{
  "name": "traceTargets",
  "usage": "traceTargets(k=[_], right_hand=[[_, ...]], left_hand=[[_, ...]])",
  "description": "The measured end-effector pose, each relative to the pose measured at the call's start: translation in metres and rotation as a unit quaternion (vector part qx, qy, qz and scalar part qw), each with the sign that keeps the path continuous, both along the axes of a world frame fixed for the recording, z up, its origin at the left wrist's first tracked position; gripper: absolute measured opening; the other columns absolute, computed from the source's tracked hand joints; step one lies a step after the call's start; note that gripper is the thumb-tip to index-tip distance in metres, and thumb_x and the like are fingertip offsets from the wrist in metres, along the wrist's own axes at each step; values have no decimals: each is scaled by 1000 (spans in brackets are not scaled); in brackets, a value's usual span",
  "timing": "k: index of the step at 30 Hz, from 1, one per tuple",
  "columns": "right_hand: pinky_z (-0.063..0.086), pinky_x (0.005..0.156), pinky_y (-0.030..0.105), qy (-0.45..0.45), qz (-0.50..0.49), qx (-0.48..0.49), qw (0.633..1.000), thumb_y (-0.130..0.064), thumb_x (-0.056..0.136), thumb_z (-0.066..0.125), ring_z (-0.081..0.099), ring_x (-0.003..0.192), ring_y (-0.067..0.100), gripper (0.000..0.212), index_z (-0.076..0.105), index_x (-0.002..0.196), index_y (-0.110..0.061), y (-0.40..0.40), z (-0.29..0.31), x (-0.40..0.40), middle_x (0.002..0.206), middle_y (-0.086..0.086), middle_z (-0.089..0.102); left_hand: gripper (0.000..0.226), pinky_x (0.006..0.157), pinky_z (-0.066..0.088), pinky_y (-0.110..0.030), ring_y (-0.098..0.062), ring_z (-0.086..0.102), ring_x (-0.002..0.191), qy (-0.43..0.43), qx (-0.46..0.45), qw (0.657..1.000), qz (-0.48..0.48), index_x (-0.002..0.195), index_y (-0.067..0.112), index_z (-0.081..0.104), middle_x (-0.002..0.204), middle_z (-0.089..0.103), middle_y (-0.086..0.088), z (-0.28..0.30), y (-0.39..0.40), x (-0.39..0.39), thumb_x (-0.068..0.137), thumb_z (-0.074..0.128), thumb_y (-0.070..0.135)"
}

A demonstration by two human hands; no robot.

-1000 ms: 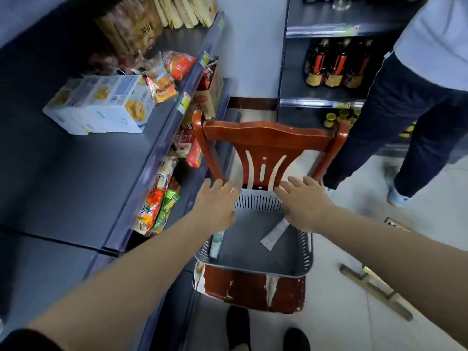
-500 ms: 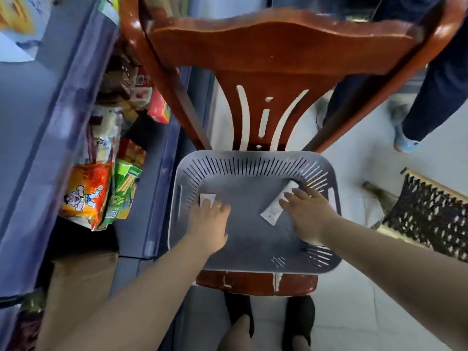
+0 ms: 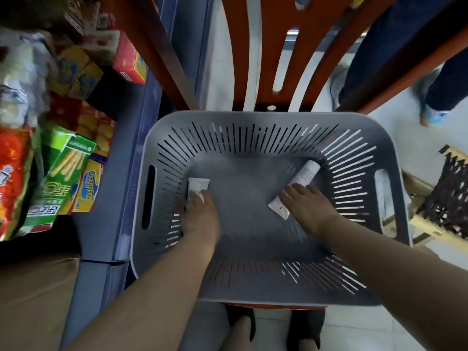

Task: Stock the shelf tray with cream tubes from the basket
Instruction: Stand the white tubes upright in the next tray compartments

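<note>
Reaching into the grey basket (image 3: 266,117), each hand covers a cream tube: left hand (image 3: 200,214) on the left tube (image 3: 198,186), right hand (image 3: 310,207) on the right tube (image 3: 305,173). Finger closure is unclear; pinch each body firmly before lifting.

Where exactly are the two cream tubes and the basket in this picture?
left cream tube (image 3: 198,185), head view, on its flat crimped end beyond the left hand.
right cream tube (image 3: 306,172), head view, on its upper body beyond the right hand.
basket (image 3: 253,117), head view, on its far rim.
</note>
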State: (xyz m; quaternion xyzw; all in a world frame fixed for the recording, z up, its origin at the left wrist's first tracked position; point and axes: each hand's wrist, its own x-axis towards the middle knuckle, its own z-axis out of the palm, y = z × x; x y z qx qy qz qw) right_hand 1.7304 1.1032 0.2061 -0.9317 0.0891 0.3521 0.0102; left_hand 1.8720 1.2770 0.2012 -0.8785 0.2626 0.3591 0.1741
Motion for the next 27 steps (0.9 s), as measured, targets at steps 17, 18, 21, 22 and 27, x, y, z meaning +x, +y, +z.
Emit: traceTargets(k=[17,18,21,22,27], right_hand=[[53,74,40,-190,13,2,982,-19,53,71,65,79,28,41,72,93,-13,-13,-52,8,89,4,69],[51,78,40,-179,-6,12,984,-18,57,73,64,83,29,40,71,97,-14,-12,-51,10,93,4,69],[36,95,38,-145,-79,83,983,-21,85,59,53,108,30,34,61,118,-19,-7,-44,13,116,3,62],[32,97,36,-143,-111,105,978,-25,91,52,50,114,28,33,58,123,-21,-4,-42,14,121,1,58],[37,86,26,-133,-323,220,911,-32,97,45,54,113,24,32,56,123,-19,3,-27,19,122,1,58]], left_hand=[[44,89,45,-41,-33,53,111,66,-219,962,147,113,7,51,118,55,-16,-50,-14,20,74,70,11],[41,86,48,-41,-32,57,106,91,-230,952,178,108,7,52,114,59,-15,-49,-16,19,73,72,11],[33,81,48,-34,-30,61,101,132,-250,936,209,105,5,56,109,63,-14,-43,-20,12,76,72,9],[31,79,45,-30,-30,60,102,136,-255,935,205,106,4,56,110,63,-14,-41,-20,9,79,69,7],[38,82,41,-27,-29,57,111,132,-269,933,197,120,5,53,120,60,-13,-22,-21,5,84,65,8]])
